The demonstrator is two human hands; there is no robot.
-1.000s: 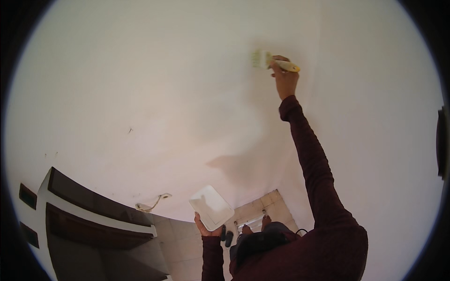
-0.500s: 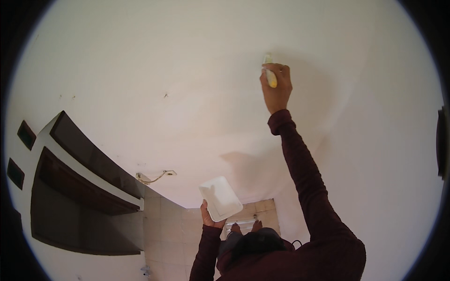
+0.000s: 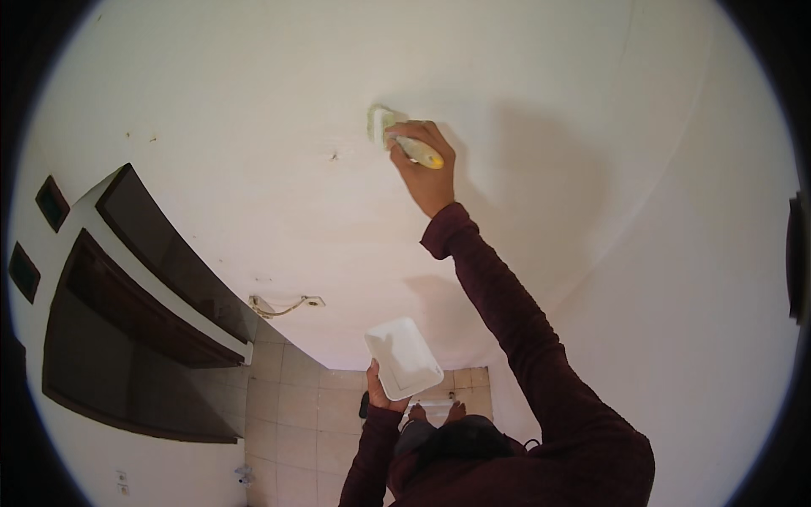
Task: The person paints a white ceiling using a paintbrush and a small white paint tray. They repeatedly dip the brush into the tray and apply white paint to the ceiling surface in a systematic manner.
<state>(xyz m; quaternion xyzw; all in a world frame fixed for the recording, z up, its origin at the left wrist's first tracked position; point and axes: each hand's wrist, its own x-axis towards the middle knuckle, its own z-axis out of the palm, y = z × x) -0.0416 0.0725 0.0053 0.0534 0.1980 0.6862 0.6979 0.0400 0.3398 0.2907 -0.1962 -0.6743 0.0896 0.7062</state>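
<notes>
My right hand [image 3: 427, 173] is closed around the pale handle, yellow at its end, of a paintbrush [image 3: 427, 155]; its greenish-white bristles press on the white wall [image 3: 253, 118], left of my arm's shadow. Lower down, my left hand [image 3: 384, 400] grips a white rectangular tray [image 3: 405, 355] by its left side and underside. The tray's inside looks white; whether paint is in it I cannot tell. Small marks dot the wall left of the brush.
A wall fixture with a cord [image 3: 283, 308] sits lower left. Dark-framed openings [image 3: 148, 329] and two small dark squares [image 3: 52, 203] line the left wall. My bare feet [image 3: 435, 413] stand above a tiled floor [image 3: 283, 406]. A dark object [image 3: 794, 253] is at the far right.
My right hand has swept the brush leftward across the wall. My view has shifted, so the openings on the left appear higher. My left hand still holds the tray.
</notes>
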